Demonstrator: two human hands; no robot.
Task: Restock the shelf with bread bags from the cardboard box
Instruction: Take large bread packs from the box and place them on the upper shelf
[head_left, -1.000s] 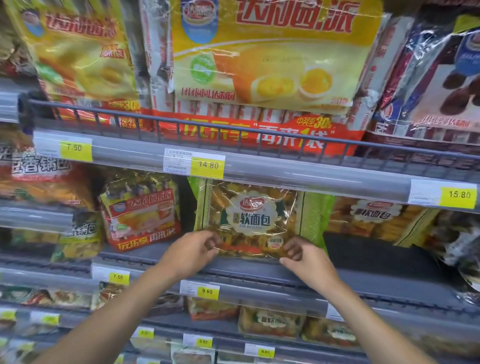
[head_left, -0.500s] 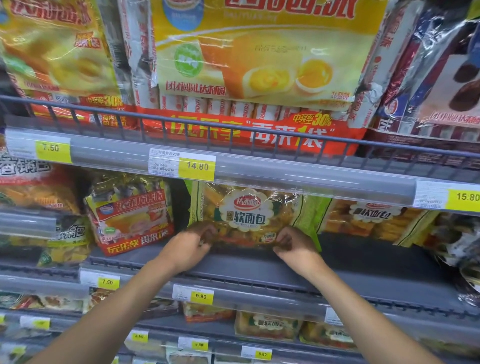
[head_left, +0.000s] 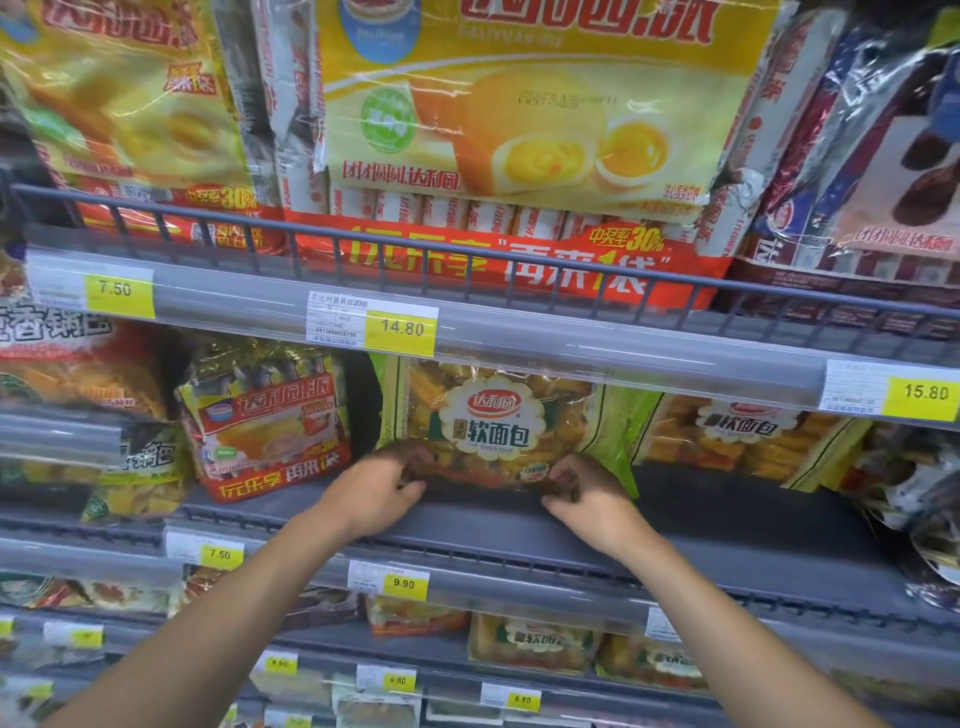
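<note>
A green-edged clear bread bag (head_left: 493, 421) with a white scalloped label stands upright on the grey middle shelf (head_left: 727, 525), its top tucked under the price rail above. My left hand (head_left: 374, 488) pinches its lower left corner with curled fingers. My right hand (head_left: 587, 493) pinches the lower right corner in the same way. A second bag of the same bread (head_left: 743, 436) leans on the shelf to the right, further back. The cardboard box is out of view.
A red-and-yellow cake pack (head_left: 265, 415) stands just left of the held bag. Large yellow packs (head_left: 519, 119) fill the shelf above, behind a wire rail (head_left: 467, 249). Price tags (head_left: 400, 327) line the shelf edges. More bread bags (head_left: 535, 644) lie on the lower shelves.
Both hands have pushed the bread bag further back and up onto the shelf; its top now sits under the price rail. The fingers have curled tighter on its bottom corners.
</note>
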